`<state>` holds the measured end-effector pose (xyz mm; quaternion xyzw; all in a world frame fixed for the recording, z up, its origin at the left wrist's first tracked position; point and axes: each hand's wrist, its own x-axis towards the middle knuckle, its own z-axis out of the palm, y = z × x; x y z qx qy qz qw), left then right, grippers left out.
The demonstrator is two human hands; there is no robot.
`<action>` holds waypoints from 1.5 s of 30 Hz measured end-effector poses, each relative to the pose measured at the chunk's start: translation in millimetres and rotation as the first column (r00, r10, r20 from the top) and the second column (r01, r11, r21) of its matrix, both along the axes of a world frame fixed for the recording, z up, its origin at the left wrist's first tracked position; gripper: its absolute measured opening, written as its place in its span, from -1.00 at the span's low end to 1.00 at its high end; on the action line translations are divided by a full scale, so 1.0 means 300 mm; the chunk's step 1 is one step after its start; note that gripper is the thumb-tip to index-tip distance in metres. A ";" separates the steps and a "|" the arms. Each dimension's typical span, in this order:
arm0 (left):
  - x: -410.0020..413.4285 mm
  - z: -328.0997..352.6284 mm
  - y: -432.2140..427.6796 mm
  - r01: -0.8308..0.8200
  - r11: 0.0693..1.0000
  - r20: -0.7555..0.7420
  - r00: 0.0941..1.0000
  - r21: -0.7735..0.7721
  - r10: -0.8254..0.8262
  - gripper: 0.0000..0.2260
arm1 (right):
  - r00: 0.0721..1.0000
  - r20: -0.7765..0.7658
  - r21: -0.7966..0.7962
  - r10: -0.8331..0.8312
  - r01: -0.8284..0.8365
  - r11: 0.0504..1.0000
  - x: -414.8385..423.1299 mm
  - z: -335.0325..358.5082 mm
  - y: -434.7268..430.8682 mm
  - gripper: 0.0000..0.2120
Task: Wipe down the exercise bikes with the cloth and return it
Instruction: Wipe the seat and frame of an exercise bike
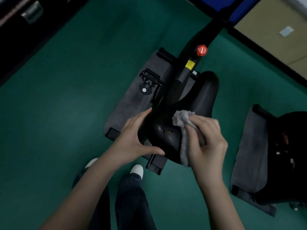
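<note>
Cloth (pixel 180 119) in right grip (pixel 206 140), on saddle (pixel 204 97)

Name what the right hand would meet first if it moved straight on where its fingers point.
Likely more of the saddle, since the right hand presses the cloth onto it; depth unclear.

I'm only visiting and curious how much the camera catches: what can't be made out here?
All in the head view:
- Right side of the saddle: covered by the cloth and the right hand.
- The second bike: cut off by the right edge and very dark.
- The yellow label: too small to read.
- Front of the bike frame: runs off the top edge.
</note>
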<state>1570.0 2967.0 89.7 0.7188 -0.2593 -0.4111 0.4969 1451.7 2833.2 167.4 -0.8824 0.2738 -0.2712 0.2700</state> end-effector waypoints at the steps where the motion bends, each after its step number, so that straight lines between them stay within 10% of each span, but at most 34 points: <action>1: -0.009 -0.003 0.003 -0.026 1.000 -0.007 1.000 0.000 0.026 0.02 | 0.999 -0.003 0.007 0.032 -0.032 0.999 0.027 0.003 -0.008 -0.88; 7: -0.053 -0.007 0.010 -0.144 0.990 -0.049 0.988 0.001 0.144 -0.08 | 0.914 -0.032 0.070 0.405 -0.402 0.913 0.029 0.010 -0.022 -0.89; 20: -0.079 -0.011 0.012 -0.212 0.977 -0.131 0.969 -0.017 0.208 -0.13 | 0.837 -0.073 0.091 0.543 -0.536 0.839 0.012 0.020 -0.011 -0.90; 27: -0.076 -0.003 0.026 -0.163 0.987 -0.112 0.981 -0.006 0.161 -0.04 | 0.972 -0.090 0.006 0.217 -0.218 0.976 0.073 0.018 -0.029 -0.88; 34: -0.086 0.004 0.028 -0.153 0.988 -0.126 0.981 -0.016 0.149 -0.03 | 0.914 -0.156 -0.079 0.375 -0.390 0.918 0.005 0.018 0.060 -0.88; 41: -0.086 -0.017 0.040 -0.139 0.990 -0.143 0.980 -0.008 0.136 0.02 | 0.998 -0.015 -0.125 0.053 -0.055 0.991 0.024 -0.012 0.054 -0.88; 45: -0.114 -0.029 0.035 -0.198 0.980 -0.154 0.969 -0.016 0.194 -0.04 | 0.955 -0.136 -0.081 0.264 -0.276 0.958 0.113 0.010 0.025 -0.88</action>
